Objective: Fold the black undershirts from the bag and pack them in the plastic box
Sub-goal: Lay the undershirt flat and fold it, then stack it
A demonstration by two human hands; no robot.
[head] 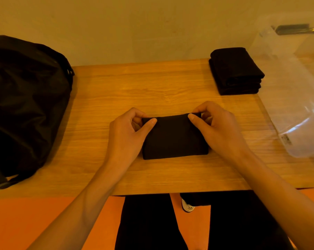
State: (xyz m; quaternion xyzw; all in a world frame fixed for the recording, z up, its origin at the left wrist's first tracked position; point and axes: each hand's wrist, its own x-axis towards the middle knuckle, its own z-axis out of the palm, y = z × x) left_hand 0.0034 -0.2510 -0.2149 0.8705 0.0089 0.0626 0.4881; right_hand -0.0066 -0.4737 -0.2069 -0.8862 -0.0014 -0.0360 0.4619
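Hands: two, bare; the left hand point(124, 134) and the right hand point(219, 129) reach in over the near edge of the desk point(134, 83).
Grip: each hand pinches one far corner of the undershirt point(174, 138), thumb on top and fingers curled behind the edge. The left hand is at the far left corner, the right hand at the far right corner.
Shirt in work: one black undershirt, folded to a small rectangle, lies flat on the desk near the middle of its near edge.
Finished pile: one pile point(237, 73) of folded black undershirts sits at the far right corner of the desk, just beside the plastic box point(296, 105). Several layers show; their count cannot be told.
Box: one, clear, at the right edge of the desk, with a dark bar near its top.
Bag: one black bag point(26, 105), slumped at the left edge, well apart from the hands.
Below the desk: two legs point(147, 222) in black trousers and one shoe point(187, 206) on the orange floor point(26, 222).
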